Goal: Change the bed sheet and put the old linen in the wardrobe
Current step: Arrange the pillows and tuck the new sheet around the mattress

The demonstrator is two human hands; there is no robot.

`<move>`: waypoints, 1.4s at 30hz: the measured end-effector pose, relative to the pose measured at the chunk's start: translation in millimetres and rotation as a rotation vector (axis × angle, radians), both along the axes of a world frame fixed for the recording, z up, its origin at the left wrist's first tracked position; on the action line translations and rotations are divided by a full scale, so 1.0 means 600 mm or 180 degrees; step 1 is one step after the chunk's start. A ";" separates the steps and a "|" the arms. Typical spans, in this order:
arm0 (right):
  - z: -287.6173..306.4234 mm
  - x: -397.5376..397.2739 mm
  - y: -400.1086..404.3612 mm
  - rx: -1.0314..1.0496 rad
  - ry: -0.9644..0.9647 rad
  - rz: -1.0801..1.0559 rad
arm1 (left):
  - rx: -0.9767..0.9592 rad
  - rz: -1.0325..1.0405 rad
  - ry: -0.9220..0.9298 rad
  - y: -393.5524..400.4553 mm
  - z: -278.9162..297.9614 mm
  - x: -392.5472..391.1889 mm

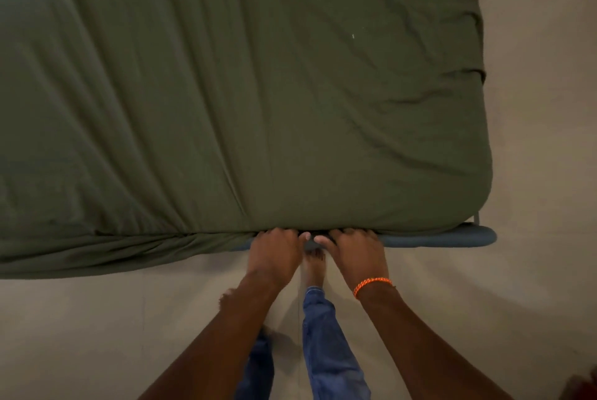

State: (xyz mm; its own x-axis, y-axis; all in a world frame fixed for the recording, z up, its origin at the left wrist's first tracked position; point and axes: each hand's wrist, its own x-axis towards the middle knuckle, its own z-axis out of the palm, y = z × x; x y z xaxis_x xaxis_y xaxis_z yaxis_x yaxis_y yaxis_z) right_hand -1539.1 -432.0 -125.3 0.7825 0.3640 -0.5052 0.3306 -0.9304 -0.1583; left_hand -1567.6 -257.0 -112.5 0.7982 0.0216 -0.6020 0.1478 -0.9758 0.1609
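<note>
Both forearms reach forward to the bed's near edge. Left hand [274,251] and right hand [353,252] sit side by side, fingers curled under the green sheet [258,92], which stretches away beyond them.

Bare forearms without sleeves; an orange braided wristband [372,285] circles the right wrist; blue denim jeans [326,348] cover the legs; bare feet.

Dim rm, plain beige floor [533,270], blue bed base [452,238].
</note>
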 end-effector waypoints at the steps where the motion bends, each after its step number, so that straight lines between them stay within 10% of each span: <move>1: 0.001 -0.013 0.005 0.0172 -0.0416 -0.0064 | 0.0036 0.0079 -0.0307 -0.003 0.006 -0.014; 5: 0.015 -0.054 0.051 0.0780 -0.0859 -0.0325 | -0.0370 0.1095 -0.1153 -0.005 0.038 -0.077; 9: 0.016 -0.090 0.140 0.0965 0.0347 -0.0383 | -0.0592 0.3817 -0.0290 0.078 -0.011 -0.158; 12: 0.010 -0.127 0.221 0.1159 0.1517 -0.0696 | -0.2375 0.6360 -0.0239 0.160 -0.031 -0.180; 18: 0.003 -0.213 0.415 0.1888 0.2066 -0.1573 | -0.4268 0.8222 -0.0949 0.395 -0.053 -0.216; 24: 0.041 -0.227 0.549 0.2110 0.0063 -0.0765 | -0.3311 0.7290 -0.1622 0.541 0.002 -0.220; 30: 0.026 -0.212 0.609 0.1634 0.0093 0.0083 | -0.2548 0.5765 -0.2142 0.683 0.031 -0.225; 34: 0.011 -0.211 0.637 0.1274 0.0053 0.0052 | -0.0679 0.3905 -0.2164 0.728 0.040 -0.237; 42: 0.016 -0.193 0.667 0.0679 0.0488 0.0001 | -0.0739 0.0739 -0.1571 0.685 -0.020 -0.309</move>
